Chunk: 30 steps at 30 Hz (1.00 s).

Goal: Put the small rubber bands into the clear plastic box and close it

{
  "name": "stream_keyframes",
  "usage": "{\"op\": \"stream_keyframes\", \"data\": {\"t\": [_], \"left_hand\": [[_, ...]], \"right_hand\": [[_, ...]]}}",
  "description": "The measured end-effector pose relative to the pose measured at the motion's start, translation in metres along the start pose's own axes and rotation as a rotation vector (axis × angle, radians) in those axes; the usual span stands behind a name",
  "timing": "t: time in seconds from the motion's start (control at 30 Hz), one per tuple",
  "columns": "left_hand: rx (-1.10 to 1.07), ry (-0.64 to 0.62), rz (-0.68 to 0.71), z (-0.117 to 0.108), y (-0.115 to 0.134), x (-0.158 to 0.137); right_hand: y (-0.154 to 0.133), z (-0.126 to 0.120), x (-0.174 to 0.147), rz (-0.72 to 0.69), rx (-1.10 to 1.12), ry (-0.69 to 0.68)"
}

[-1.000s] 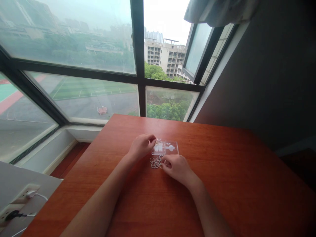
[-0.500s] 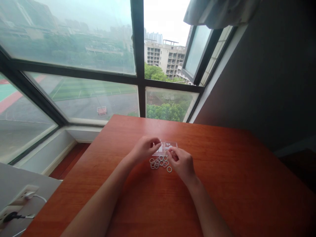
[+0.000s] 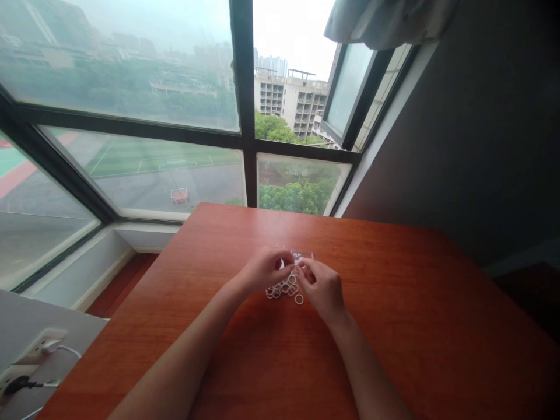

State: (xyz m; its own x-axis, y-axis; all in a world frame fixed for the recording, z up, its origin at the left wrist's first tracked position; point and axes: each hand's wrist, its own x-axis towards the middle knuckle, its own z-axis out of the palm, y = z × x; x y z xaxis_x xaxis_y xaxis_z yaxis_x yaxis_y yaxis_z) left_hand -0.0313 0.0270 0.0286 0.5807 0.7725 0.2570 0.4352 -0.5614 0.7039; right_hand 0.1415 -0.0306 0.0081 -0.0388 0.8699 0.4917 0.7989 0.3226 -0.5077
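My left hand (image 3: 268, 269) is closed in a pinch, its fingertips meeting those of my right hand over the rings. My right hand (image 3: 322, 287) pinches what looks like a small pale ring, mostly hidden by the fingers. Whatever lies between my left fingertips is too small to make out. Beneath and just in front of the hands, several pale rings (image 3: 276, 290) lie in a loose, overlapping heap. One single ring (image 3: 299, 299) rests apart, near the right wrist. Behind the fingers stands a clear plastic box (image 3: 308, 255) with small white pieces, partly covered by both hands.
Everything rests on a reddish-brown wooden table (image 3: 385, 274). Dark-framed windows (image 3: 247, 140) rise beyond its far edge, one pane open at the right. A wall socket with plugged-in cables (image 3: 26, 382) is at the lower left, and a curtain (image 3: 385, 23) hangs above.
My left hand has moved right and slightly down, so its fingertips now meet my right hand's and cover more of the box. The right hand has barely moved.
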Motion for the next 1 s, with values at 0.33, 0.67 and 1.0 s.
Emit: {"op": "stream_keyframes", "data": {"t": [0.33, 0.67, 1.0], "left_hand": [[0.26, 0.289, -0.115, -0.027, -0.028, 0.0], [0.316, 0.269, -0.133, -0.023, -0.03, 0.0], [0.316, 0.264, -0.134, -0.023, -0.031, -0.001]], "right_hand": [[0.001, 0.001, -0.001, -0.009, 0.027, -0.012], [0.001, 0.001, -0.001, 0.002, 0.02, -0.025], [0.009, -0.004, 0.003, 0.139, 0.079, -0.314]]}}
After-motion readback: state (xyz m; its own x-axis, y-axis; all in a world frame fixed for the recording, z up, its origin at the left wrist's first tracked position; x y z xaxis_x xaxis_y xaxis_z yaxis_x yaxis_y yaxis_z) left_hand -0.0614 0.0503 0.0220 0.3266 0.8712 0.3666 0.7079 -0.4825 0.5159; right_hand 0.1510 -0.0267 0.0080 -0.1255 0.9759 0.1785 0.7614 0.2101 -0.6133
